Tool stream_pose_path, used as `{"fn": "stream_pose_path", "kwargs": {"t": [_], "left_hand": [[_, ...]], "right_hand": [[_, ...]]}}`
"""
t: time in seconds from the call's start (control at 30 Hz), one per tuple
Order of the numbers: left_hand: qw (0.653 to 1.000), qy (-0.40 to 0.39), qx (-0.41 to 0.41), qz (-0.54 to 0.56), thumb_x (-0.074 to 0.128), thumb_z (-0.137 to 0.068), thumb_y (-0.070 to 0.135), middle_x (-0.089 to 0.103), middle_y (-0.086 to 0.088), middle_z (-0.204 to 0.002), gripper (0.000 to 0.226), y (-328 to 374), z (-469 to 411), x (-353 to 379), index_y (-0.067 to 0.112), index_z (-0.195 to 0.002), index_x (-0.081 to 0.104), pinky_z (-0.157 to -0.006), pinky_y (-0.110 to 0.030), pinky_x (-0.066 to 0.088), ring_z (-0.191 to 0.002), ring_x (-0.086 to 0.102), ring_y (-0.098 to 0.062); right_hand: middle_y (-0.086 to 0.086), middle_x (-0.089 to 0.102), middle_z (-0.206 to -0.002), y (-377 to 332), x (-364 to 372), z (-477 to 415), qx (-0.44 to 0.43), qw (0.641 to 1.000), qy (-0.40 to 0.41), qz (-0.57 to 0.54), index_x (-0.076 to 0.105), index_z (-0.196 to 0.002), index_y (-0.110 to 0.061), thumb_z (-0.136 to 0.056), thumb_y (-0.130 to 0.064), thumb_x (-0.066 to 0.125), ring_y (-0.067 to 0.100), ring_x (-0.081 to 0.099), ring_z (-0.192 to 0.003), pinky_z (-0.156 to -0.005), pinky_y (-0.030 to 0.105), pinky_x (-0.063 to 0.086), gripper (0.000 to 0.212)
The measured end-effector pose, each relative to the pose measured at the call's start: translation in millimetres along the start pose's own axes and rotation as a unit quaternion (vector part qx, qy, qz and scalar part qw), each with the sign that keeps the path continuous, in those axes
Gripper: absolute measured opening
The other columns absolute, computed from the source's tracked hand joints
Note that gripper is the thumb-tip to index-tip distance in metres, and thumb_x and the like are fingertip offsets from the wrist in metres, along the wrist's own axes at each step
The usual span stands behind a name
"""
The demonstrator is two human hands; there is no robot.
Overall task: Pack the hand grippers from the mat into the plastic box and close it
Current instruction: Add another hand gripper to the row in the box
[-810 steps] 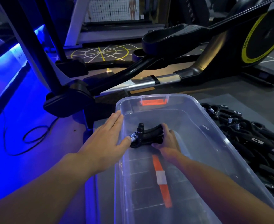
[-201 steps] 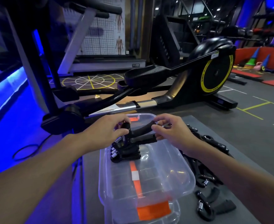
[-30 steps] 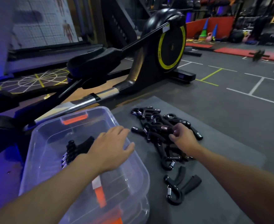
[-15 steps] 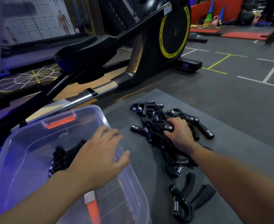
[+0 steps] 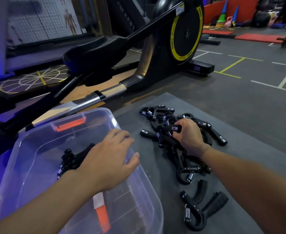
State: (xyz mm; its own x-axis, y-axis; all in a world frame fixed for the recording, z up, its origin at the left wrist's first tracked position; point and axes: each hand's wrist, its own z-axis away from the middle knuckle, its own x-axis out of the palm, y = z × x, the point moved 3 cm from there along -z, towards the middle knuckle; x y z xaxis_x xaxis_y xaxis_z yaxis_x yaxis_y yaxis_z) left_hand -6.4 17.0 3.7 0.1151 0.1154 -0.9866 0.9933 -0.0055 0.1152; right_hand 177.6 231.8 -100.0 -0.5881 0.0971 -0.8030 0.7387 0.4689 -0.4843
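Note:
A clear plastic box [image 5: 37, 146] with orange latches stands at the left on the grey mat [image 5: 231, 132]. Several black hand grippers [image 5: 73, 159] lie stacked inside it. My left hand [image 5: 108, 159] rests over the box's right rim, fingers relaxed and holding nothing. A tangled pile of black hand grippers [image 5: 162, 115] lies on the mat to the right. My right hand [image 5: 188, 135] is down in that pile, its fingers curled round one gripper handle [image 5: 173, 128]. One separate hand gripper [image 5: 199, 211] lies nearest to me.
A black elliptical trainer [image 5: 186, 31] with a yellow-ringed flywheel stands just beyond the mat, its rail and pedal arm running behind the box. Grey gym floor with painted lines stretches to the right. Red mats and cones sit far back.
My right hand has settled deeper into the pile and closed its fingers round a gripper handle. My left hand stays on the box rim.

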Motion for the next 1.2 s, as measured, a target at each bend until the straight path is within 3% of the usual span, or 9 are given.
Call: {"fn": "stream_pose_path", "kwargs": {"t": [0.13,0.3,0.43,0.5,0.57,0.7,0.83,0.93,1.2], "left_hand": [[1.000,0.011,-0.004,0.026,0.016,-0.080,0.062,0.034,0.015,-0.144,0.074,-4.7,5.7,-10.7,0.029,-0.139,0.045,-0.098,-0.027,0.040,-0.134,0.031,-0.003],[0.998,0.042,-0.002,0.040,0.031,-0.090,0.049,0.036,0.013,-0.143,0.056,-12.0,15.0,-31.4,0.026,-0.141,0.043,-0.099,-0.030,0.043,-0.132,0.036,-0.006],[0.995,0.080,0.007,0.059,0.049,-0.093,0.034,0.040,0.011,-0.140,0.048,-17.5,28.4,-52.1,0.024,-0.141,0.042,-0.097,-0.036,0.046,-0.128,0.042,-0.012],[0.993,0.098,0.008,0.060,0.052,-0.092,0.032,0.040,0.012,-0.139,0.051,-20.7,36.9,-63.5,0.025,-0.141,0.041,-0.092,-0.032,0.045,-0.127,0.043,-0.012],[0.991,0.115,0.009,0.061,0.056,-0.091,0.032,0.042,0.013,-0.139,0.052,-26.1,45.8,-73.4,0.026,-0.141,0.041,-0.087,-0.026,0.041,-0.126,0.043,-0.010],[0.985,0.157,0.007,0.070,0.064,-0.087,0.032,0.047,0.015,-0.137,0.055,-38.9,65.5,-92.1,0.027,-0.138,0.046,-0.084,-0.019,0.035,-0.123,0.047,-0.009],[0.980,0.176,0.001,0.090,0.066,-0.084,0.033,0.055,0.015,-0.128,0.051,-46.9,86.4,-106.4,0.030,-0.132,0.050,-0.089,-0.033,0.049,-0.116,0.053,-0.010],[0.974,0.193,-0.007,0.115,0.069,-0.082,0.027,0.059,0.016,-0.116,0.041,-54.9,103.3,-112.5,0.030,-0.121,0.058,-0.083,-0.038,0.051,-0.104,0.056,-0.009],[0.958,0.247,0.005,0.145,0.070,-0.086,0.024,0.064,0.010,-0.103,0.030,-77.8,142.9,-122.0,0.019,-0.115,0.065,-0.085,-0.028,0.050,-0.094,0.061,-0.007]], "right_hand": [[0.007,0.067,-0.101,-19.7,-28.4,0.2,0.046,0.998,0.031,-0.023,0.069,-0.107,-0.007,-0.076,-0.017,0.073,0.025,0.060,-0.100,-0.079,0.027,0.041,0.033],[0.004,0.069,-0.094,-65.5,-76.6,7.0,0.071,0.992,0.083,-0.060,0.073,-0.100,-0.013,-0.073,-0.019,0.075,0.022,0.062,-0.089,-0.079,0.028,0.048,0.027],[-0.005,0.065,-0.074,-109.1,-112.6,22.4,0.091,0.980,0.089,-0.155,0.072,-0.098,-0.014,-0.074,-0.015,0.076,0.003,0.057,-0.058,-0.052,0.005,0.042,0.024],[-0.009,0.064,-0.074,-133.4,-128.9,32.4,0.079,0.980,0.082,-0.163,0.071,-0.097,-0.019,-0.074,-0.017,0.076,-0.005,0.055,-0.062,-0.049,0.002,0.039,0.024],[-0.007,0.065,-0.079,-157.4,-143.2,45.0,0.074,0.979,0.071,-0.174,0.071,-0.098,-0.023,-0.074,-0.020,0.077,-0.004,0.057,-0.064,-0.047,0.003,0.039,0.025],[-0.005,0.067,-0.076,-195.4,-156.8,66.7,0.074,0.970,0.048,-0.228,0.070,-0.091,-0.026,-0.072,-0.020,0.080,-0.006,0.056,-0.047,-0.040,0.006,0.039,0.022],[-0.002,0.071,-0.069,-224.0,-156.6,85.0,0.098,0.945,0.004,-0.312,0.074,-0.085,-0.021,-0.071,-0.018,0.081,0.008,0.058,-0.054,-0.052,0.026,0.049,0.016],[-0.005,0.065,-0.059,-240.9,-149.3,97.5,0.105,0.919,-0.028,-0.378,0.074,-0.082,-0.016,-0.074,-0.011,0.079,0.008,0.055,-0.051,-0.050,0.022,0.044,0.011],[-0.001,0.063,-0.061,-270.0,-127.8,118.1,0.093,0.888,-0.093,-0.440,0.074,-0.084,-0.013,-0.081,-0.013,0.075,0.010,0.052,-0.054,-0.054,0.023,0.044,0.003]]}}
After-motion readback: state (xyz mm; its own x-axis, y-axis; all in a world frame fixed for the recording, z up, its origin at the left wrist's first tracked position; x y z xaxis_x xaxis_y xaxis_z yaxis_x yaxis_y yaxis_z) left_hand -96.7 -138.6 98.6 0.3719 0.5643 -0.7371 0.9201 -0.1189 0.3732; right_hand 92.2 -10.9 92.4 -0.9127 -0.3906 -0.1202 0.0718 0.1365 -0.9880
